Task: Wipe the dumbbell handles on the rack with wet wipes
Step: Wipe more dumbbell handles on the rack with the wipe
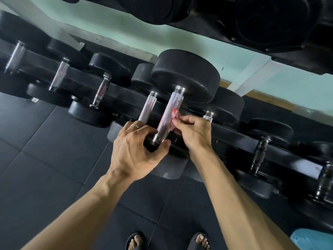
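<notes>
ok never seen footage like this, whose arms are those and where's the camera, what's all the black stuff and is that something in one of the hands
There is no machine here: the arms belong to a person, and the single camera sits on their head, looking forward and down. That is why you also see their sandalled feet on the black mat floor at the bottom.

The black stuff is a row of dumbbells lying on a low rack, with round black weights and shiny metal grips between them.

The left hand is cupped around the near end of one dumbbell, at the base of its knurled silver handle. The right hand pinches a small pinkish wet wipe against the side of that same handle.

A blue-green thing peeks in at the bottom right corner; I cannot tell what it is.
</notes>
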{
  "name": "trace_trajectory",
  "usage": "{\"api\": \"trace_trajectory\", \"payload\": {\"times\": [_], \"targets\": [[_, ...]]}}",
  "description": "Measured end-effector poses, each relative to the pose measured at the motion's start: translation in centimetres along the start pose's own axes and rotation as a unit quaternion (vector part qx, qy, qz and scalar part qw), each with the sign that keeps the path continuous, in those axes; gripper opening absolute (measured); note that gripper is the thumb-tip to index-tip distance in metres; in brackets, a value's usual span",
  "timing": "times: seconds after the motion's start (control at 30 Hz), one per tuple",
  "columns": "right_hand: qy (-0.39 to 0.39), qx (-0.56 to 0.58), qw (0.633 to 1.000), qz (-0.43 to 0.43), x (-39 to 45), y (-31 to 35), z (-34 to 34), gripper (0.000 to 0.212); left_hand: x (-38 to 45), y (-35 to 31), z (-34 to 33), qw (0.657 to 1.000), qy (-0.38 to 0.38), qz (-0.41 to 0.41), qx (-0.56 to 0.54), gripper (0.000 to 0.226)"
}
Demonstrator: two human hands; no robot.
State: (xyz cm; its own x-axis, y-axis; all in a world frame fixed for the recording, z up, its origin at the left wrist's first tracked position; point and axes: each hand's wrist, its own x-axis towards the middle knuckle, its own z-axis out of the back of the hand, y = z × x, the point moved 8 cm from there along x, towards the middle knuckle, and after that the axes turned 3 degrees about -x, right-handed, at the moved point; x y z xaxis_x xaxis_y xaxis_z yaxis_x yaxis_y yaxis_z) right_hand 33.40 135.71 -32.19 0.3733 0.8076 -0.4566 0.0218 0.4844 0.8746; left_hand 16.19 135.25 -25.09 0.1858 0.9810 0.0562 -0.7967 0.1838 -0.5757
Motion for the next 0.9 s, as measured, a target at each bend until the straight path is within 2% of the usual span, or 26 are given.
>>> {"api": "trace_trajectory", "payload": {"times": [0.1,0.13,0.17,0.27,0.37,0.43,0.5,0.57,0.67,0.73,0.8,0.9], "targets": [[-0.06,0.089,0.993,0.05,1.7,2.7,0.9,0.008,-0.1,0.2,0.0,1.0,-0.003,0.013,-0.009,0.052],[-0.079,0.083,0.991,0.075,2.0,3.3,1.2,0.005,-0.1,0.2,0.0,1.0,-0.006,0.015,-0.009,0.052],[-0.093,0.06,0.989,0.101,2.0,3.6,1.4,0.012,-0.1,0.3,0.0,1.0,-0.009,0.016,-0.008,0.051],[-0.065,-0.048,0.987,0.14,0.4,2.7,0.8,0.02,-0.1,0.2,0.1,1.0,-0.01,0.019,-0.004,0.051],[0.007,-0.119,0.984,0.13,-1.1,1.3,0.2,0.013,0.0,0.4,0.0,1.0,-0.007,0.022,0.0,0.052],[0.021,-0.126,0.985,0.113,-0.6,1.6,0.4,0.014,0.0,0.4,-0.1,1.0,-0.006,0.022,0.001,0.053],[-0.008,-0.109,0.988,0.109,0.6,2.7,1.0,0.017,-0.1,0.4,-0.1,1.0,-0.006,0.024,-0.004,0.052],[-0.037,-0.093,0.988,0.115,1.4,3.8,1.3,0.008,-0.1,0.5,-0.2,1.0,-0.007,0.026,-0.006,0.051],[-0.048,-0.112,0.987,0.108,1.2,3.7,1.3,0.031,0.0,0.7,-0.3,1.0,-0.009,0.027,-0.002,0.049],[-0.057,-0.092,0.989,0.105,1.2,3.5,1.3,0.023,-0.1,0.8,-0.3,1.0,-0.01,0.027,-0.001,0.049],[-0.076,-0.018,0.993,0.086,1.5,3.3,1.5,0.013,-0.1,0.7,-0.3,1.0,-0.01,0.025,-0.003,0.05],[-0.062,0.025,0.996,0.067,1.4,2.4,1.2,0.016,-0.1,0.6,-0.2,1.0,-0.015,0.023,-0.002,0.05]]}}
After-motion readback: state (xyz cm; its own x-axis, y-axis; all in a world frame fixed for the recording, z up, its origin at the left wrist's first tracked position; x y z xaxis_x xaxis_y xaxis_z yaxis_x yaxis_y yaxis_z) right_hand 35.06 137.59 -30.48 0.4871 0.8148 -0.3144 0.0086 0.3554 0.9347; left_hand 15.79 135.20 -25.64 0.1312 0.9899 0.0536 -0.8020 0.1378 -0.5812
